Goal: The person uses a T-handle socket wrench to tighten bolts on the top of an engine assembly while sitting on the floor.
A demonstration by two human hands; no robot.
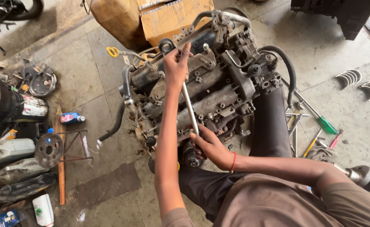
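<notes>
Stained concrete floor (pixel 327 46) fills the workshop scene, with an engine (pixel 201 88) sitting on it right in front of the seated person. Both hands work one long metal wrench (pixel 189 105) that runs diagonally over the top of the engine. The left hand (pixel 175 67) is clenched around the upper part of the shaft, just below the ring end (pixel 167 44), which sticks up past the knuckles. The right hand (pixel 209 145) grips the lower end of the same tool near the engine's front edge, fingers wrapped around it, a red thread on the wrist. Whether the lower end sits on a bolt cannot be told — the hand covers it.

Around the hands the engine shows its grimy cover, bolts and brackets, a black rubber hose (pixel 283 63) looping on the right side and another black hose (pixel 115 120) hanging off the left. A yellow-handled dipstick (pixel 112 51) pokes out at the upper left of the block. Behind the engine stands a cardboard box (pixel 172 17).

Farther out on the right, loose tools lie on the floor: a green-handled screwdriver (pixel 325 124) and a yellow-handled one (pixel 311 145), with two sets of curved bearing shells (pixel 348 77) well apart from them. On the left lie a small blue and red bottle (pixel 71 118), a round metal disc (pixel 48 149), a white plastic jug (pixel 8 150) and a dark drum (pixel 8 105) — all well away from the hands.
</notes>
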